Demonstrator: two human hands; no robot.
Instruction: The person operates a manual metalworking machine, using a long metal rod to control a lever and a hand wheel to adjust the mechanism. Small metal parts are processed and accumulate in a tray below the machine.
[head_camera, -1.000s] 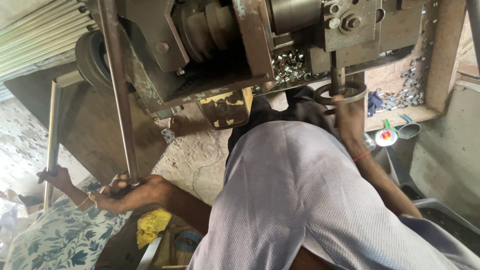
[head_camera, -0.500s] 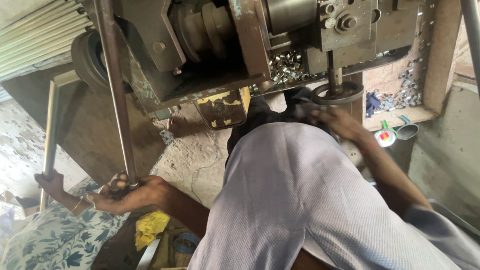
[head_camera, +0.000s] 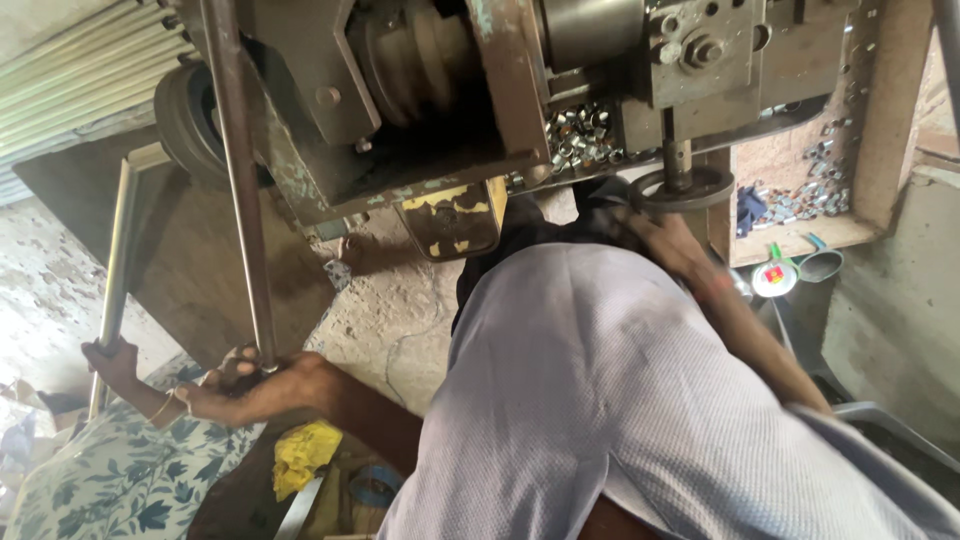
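Long steel rod (head_camera: 240, 180) upright in L hand (head_camera: 250, 385), prob. gripped.

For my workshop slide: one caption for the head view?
Left hand grips a steel rod; right hand rests at the machine's handwheel.

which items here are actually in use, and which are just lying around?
In use: left hand gripping the long steel rod; right hand at the round handwheel under the machine.
Lying about: loose metal nuts, yellow cloth, small pan.

Metal rings (head_camera: 585, 130) in machine (head_camera: 450, 100) tray
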